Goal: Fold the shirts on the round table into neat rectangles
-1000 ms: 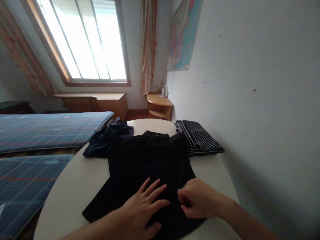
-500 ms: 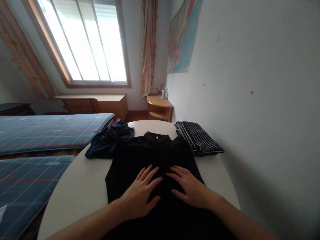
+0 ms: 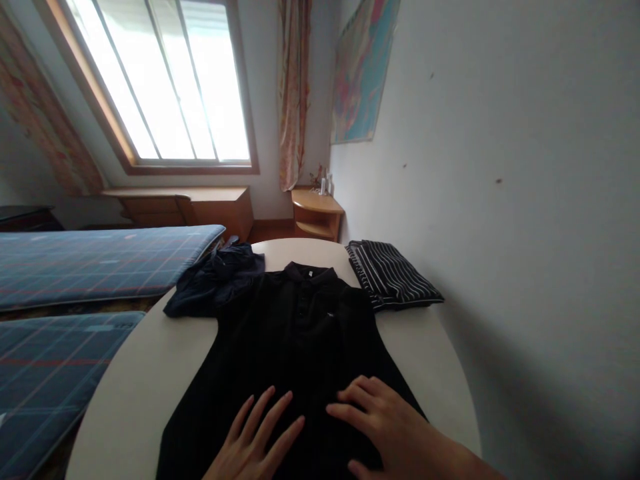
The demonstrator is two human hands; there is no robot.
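A black polo shirt (image 3: 300,340) lies front side up on the round white table (image 3: 135,393), its collar at the far end and its button placket and small chest logo showing. Over its lower part, my left hand (image 3: 255,440) rests with fingers spread, the wrist cut off by the bottom edge of the view. To the right, my right hand (image 3: 380,420) lies on the cloth too, fingers apart and slightly bent. Neither hand grips the fabric. The shirt's hem is out of view.
Folded dark navy clothing (image 3: 215,280) lies at the table's far left, and a folded black-and-white striped garment (image 3: 395,273) at the far right. Plaid mattresses (image 3: 100,267) flank the left side. A white wall (image 3: 540,267) runs close on the right.
Both hands have slid toward me over the shirt. The upper front, which appeared covered by a layer of black cloth, now shows its placket, logo and shoulders.
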